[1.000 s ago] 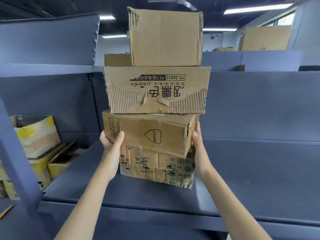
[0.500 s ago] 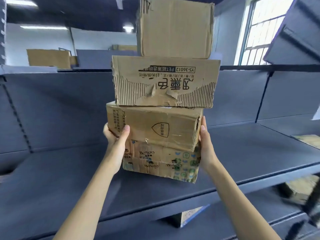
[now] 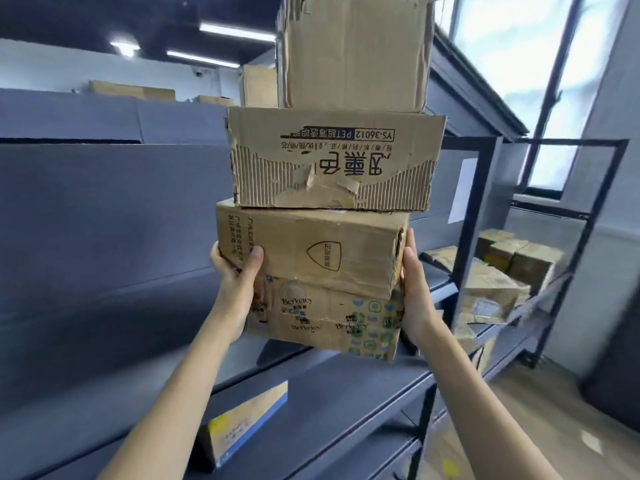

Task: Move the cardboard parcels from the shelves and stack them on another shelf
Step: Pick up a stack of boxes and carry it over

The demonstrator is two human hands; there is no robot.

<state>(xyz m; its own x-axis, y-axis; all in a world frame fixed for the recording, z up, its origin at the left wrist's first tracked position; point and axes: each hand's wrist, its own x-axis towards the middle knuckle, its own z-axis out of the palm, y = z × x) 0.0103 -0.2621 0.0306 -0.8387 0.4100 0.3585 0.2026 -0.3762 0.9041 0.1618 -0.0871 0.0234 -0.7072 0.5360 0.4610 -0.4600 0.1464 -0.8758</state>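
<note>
I carry a stack of several cardboard parcels in front of me, clear of the grey shelf [image 3: 329,393] below. The bottom parcel [image 3: 325,323] has Berkeley print and green icons. On it sits a plain brown parcel [image 3: 311,251] with a shield mark, then a torn parcel [image 3: 336,161] with black characters, then a tall box [image 3: 356,50] cut off by the frame's top. My left hand [image 3: 237,278] presses the stack's left side, thumb on the front. My right hand [image 3: 415,292] presses the right side, fingers flat.
A grey back panel [image 3: 104,220] runs along the left. A yellow and blue box [image 3: 242,424] lies on the lower shelf. To the right a black metal rack [image 3: 485,209] holds more brown parcels [image 3: 519,261]. Other boxes stand on top of the far shelving. Windows are at the upper right.
The view has swung right along the shelving while both hands kept the same hold on the stack. The rack with parcels and the windows have come into sight.
</note>
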